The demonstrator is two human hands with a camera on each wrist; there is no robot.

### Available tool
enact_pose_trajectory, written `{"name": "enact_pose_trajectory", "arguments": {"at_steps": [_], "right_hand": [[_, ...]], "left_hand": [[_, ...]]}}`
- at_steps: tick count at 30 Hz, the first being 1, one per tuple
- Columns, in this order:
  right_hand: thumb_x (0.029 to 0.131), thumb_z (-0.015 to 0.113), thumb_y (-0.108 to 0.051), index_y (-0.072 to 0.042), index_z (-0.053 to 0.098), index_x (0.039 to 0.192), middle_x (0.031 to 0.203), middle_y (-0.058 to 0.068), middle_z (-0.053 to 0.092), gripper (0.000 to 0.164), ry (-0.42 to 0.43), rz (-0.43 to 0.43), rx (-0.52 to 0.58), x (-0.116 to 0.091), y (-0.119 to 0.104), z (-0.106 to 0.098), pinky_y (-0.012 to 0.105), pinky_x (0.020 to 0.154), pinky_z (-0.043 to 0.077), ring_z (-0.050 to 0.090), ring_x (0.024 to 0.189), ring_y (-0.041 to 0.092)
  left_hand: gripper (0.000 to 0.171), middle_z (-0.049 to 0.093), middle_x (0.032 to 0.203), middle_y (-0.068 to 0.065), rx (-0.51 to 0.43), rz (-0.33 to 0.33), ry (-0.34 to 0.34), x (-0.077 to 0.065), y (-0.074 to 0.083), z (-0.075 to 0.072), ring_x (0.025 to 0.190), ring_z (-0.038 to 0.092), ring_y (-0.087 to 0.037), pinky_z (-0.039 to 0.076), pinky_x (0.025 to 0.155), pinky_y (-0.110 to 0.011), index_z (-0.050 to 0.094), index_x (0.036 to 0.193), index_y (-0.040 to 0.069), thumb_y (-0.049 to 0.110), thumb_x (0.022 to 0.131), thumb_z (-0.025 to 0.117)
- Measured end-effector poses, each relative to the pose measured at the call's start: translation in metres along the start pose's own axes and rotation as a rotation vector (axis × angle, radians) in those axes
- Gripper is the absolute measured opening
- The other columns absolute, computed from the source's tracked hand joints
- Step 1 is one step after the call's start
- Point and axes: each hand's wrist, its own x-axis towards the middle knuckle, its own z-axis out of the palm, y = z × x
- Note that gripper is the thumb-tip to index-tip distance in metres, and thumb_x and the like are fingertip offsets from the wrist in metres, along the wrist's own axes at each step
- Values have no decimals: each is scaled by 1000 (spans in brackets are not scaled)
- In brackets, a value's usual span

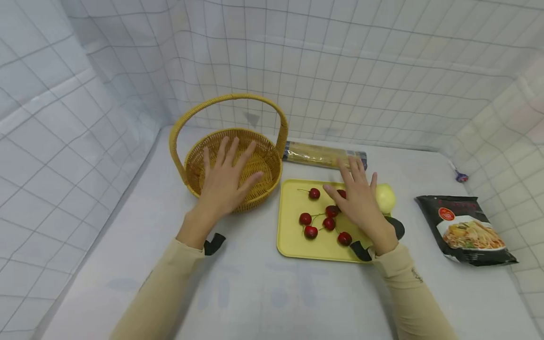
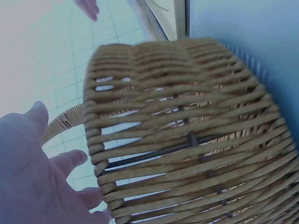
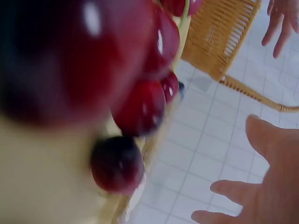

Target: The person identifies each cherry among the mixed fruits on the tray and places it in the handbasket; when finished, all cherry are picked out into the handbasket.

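My left hand [image 1: 225, 184] hovers over the near side of a wicker basket [image 1: 276, 177], fingers spread and holding nothing. The basket's tall hoop handle [image 1: 231, 97] stands upright. In the left wrist view the woven side [image 2: 187, 149] fills much of the picture, beside the fingers. Above the right part of a yellow tray [image 1: 293, 248] is my right hand [image 1: 361, 200], its fingers also spread and nothing in them. Several dark red cherries [image 1: 328, 223] with stems lie on the tray; the right wrist view shows cherries [image 3: 140, 107] close up. The hand partly covers one cherry [image 1: 341, 193].
A pale green round fruit [image 1: 386, 197] and a dark oval thing [image 1: 397, 228], partly hidden, sit at the tray's right side. Behind the tray lies a long clear packet [image 1: 316, 155]. A black noodle packet [image 1: 467, 231] and a small wrapped lollipop [image 1: 461, 177] are at right.
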Motion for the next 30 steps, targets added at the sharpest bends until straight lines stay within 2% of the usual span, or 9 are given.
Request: {"name": "enact_pose_trajectory", "arguments": {"at_steps": [4,7,10,15,19,22,25,28,30], "right_hand": [[107,58,-50,-11,27,168,174,23,16,79,10,-33,112,-1,-2,11,73,123,2,9,162,44],[106,61,-44,-10,30,167,173,21,24,76,4,-74,188,-2,-3,18,68,125,15,18,161,42],[105,65,-38,-9,36,164,171,18,32,72,-2,-123,229,-2,-4,23,63,123,28,30,157,41],[105,67,-32,-8,49,158,162,17,47,61,19,-183,255,2,-8,31,58,121,35,43,151,39],[105,68,-27,-8,57,151,155,16,56,52,39,-201,264,3,-2,35,57,119,38,49,146,38],[104,69,-24,-9,61,148,148,16,62,47,19,-199,270,4,0,35,57,116,42,54,141,37],[103,70,-22,-10,63,146,145,15,64,45,-28,-182,283,3,3,35,56,115,43,57,138,37],[103,70,-21,-10,63,146,147,13,64,45,-80,-178,303,3,5,37,54,117,42,56,140,36],[103,70,-20,-10,64,145,146,13,64,44,-106,-182,318,3,5,39,54,117,42,56,140,35]], "left_hand": [[75,16,176,-15,-27,2,21,-10,2,3,165,-1,-35,-10,123,-71,27,169,29,68,106,39],[75,18,176,-16,-57,6,44,-17,5,7,165,2,-36,-7,123,-71,31,168,27,69,106,37],[76,21,175,-16,-94,20,98,-27,4,12,165,5,-34,-5,124,-71,33,167,26,71,106,33],[72,31,171,-16,-180,54,259,-46,-5,18,163,16,-36,-4,125,-70,41,164,22,66,107,37],[69,41,167,-15,-253,126,395,-50,-9,25,159,28,-38,4,127,-66,51,157,12,61,109,41],[62,51,159,-17,-287,204,523,-52,-10,24,152,41,-40,15,128,-61,59,148,4,52,109,50],[54,63,145,-22,-320,280,712,-52,-9,22,139,55,-44,28,125,-60,69,135,-2,43,108,59],[49,70,132,-26,-348,310,932,-52,-6,16,128,64,-45,36,119,-61,75,122,-6,40,105,64],[50,72,127,-27,-363,298,1062,-52,-3,12,125,65,-46,38,117,-63,76,117,-6,41,104,65]]}}
